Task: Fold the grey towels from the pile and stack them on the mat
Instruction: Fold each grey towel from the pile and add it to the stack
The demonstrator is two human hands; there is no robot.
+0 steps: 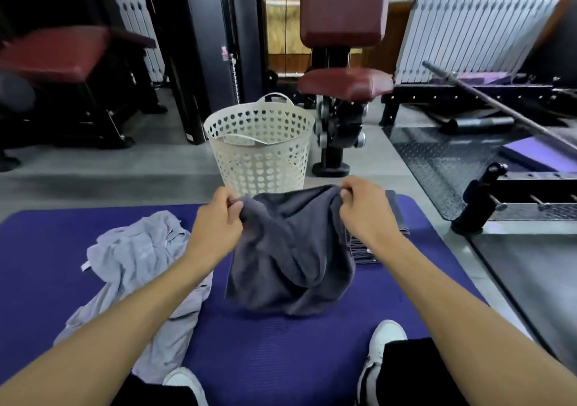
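Both bare forearms extend forward from the lower corners and converge toward the centre. The left hand is raised, knuckles up, its fingers and thumb curled and pinching a dark grey towel at one upper edge. The right hand mirrors it, level and apart, pinching the opposite upper edge.

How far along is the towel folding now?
Done: a stack of folded towels sits on the mat. In hand: left hand and right hand hold up a dark towel, still unfolded. Left: the light grey pile.
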